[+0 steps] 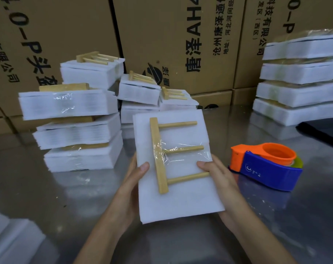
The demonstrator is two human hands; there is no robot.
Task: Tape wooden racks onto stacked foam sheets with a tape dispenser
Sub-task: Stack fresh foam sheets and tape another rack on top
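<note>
I hold the foam stack (178, 197) between my left hand (132, 180) and right hand (217, 174), thumbs on top, so the taped wooden rack (160, 159) stays flat (dispenser (266, 166) parked on the bench (57, 197), just right of my grip).

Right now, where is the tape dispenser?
In the head view, the orange and blue plastic tape dispenser sits on the shiny metal table, just right of the right hand holding the white foam stack.

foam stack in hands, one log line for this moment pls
left hand + right hand: hold foam stack | wooden rack: taped | tape dispenser: on table
</note>
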